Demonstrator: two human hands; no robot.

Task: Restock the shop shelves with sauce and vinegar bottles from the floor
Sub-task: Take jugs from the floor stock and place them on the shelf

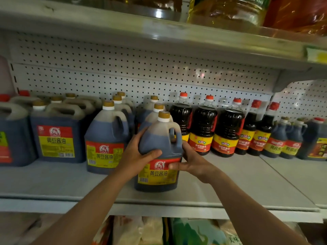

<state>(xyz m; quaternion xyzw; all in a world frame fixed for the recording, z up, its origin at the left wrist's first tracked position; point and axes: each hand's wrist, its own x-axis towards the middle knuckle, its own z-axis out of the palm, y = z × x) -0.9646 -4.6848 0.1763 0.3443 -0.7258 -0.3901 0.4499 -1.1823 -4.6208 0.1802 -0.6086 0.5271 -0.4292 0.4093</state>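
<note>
Head view is looking at a white shop shelf [238, 175] with a pegboard back panel [141, 68]. At the far left, big square jugs [56, 131] of dark sauce with red and yellow labels are standing in rows. Just to their right, a round handled jug [106, 137] with a gold cap is standing near the front, with more like it lined up behind. Next, the left hand [137, 154] is wrapping around the left side of the soy sauce jug [160, 152], thumb lying across its front above the label. This jug is standing upright on the shelf, close to the front edge, at the head of a file of matching gold-capped jugs [154, 110]. The right hand [192, 160] is gripping the jug's right side below the handle, thumb pressing on the red band of the label. Further right, dark red-capped bottles [203, 129] are standing in a row against the back panel, then slimmer red-capped bottles [260, 129], then small handled bottles [283, 138]. On the upper shelf [123, 27], at the right, a yellow oil container [228, 11] is sitting. Under the working shelf, bagged goods [185, 232] are showing, blurred.
</note>
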